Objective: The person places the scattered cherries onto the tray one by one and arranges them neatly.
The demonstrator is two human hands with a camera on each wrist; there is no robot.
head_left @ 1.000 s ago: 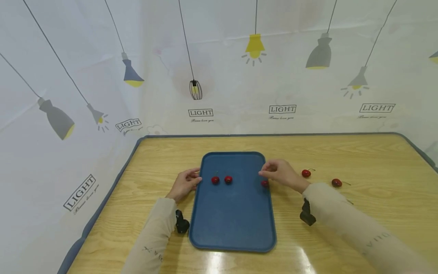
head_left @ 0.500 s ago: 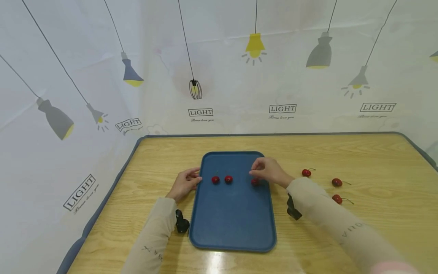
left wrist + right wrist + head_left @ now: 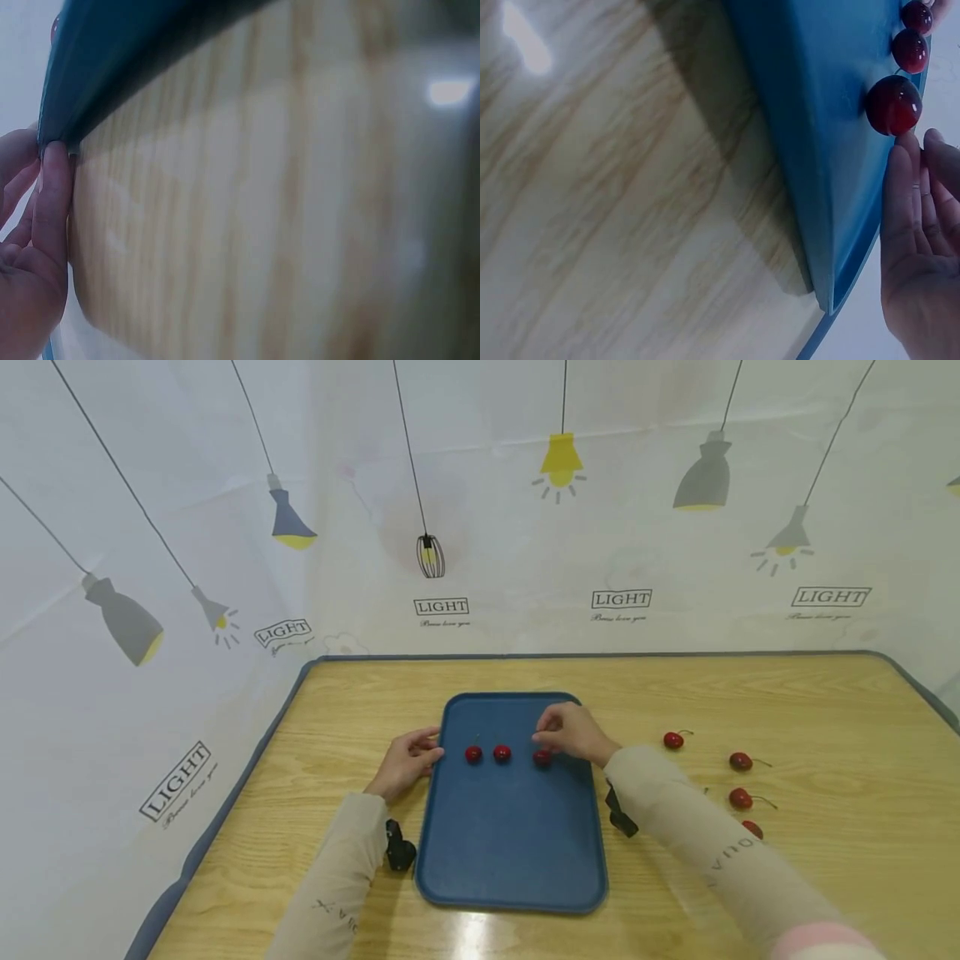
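Because its skin looks smooth and glossy, the cherry under the right hand would probably roll or slip if squeezed by its round sides; it should be light, firm outside yet easily bruised, so the thin stem seems the kindest place to take hold. The right hand has its thumb and fingers pinched together just above that fruit, apparently on its stem, though the stem itself is hidden. The cherry is over the far right part of the blue tray; whether it touches the tray's floor, I cannot tell. To its left lie a second cherry and a third cherry, nearly round and deep red. The left hand rests its slightly bent, relaxed fingers against the tray's left rim. The tray looks stiff, probably plastic, matt and flat, with rounded corners and a low raised edge that would suit a grip. Pale, streaky wood grain with a bright sheen covers the surface, suggesting a slick finish. On its right side lie loose cherries, some with slender curved stems, one partly hidden by the right sleeve.
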